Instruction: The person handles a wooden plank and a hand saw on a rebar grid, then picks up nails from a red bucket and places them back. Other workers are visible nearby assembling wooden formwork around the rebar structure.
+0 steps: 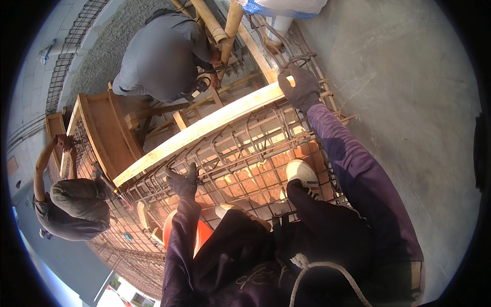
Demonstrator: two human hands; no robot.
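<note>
A long pale wooden board [204, 126] slants across the middle of the head view, beside a grid of steel reinforcing bars [244, 162]. My right hand [299, 88], in a dark glove, is closed round the board's upper right end. Lower down, my left hand [182, 182], also gloved, hovers at the bar grid with thumb and fingers spread. It holds nothing and is a little below the board's edge; whether it touches the bars I cannot tell. My shoes [303, 174] stand on the bars.
One co-worker [158, 61] bends over bamboo poles [232, 25] beyond the board. Another person [76, 210] crouches at left beside curved wooden formwork [102, 128]. A smooth grey concrete surface [409, 92] lies right. Something orange [203, 235] sits beside my left forearm.
</note>
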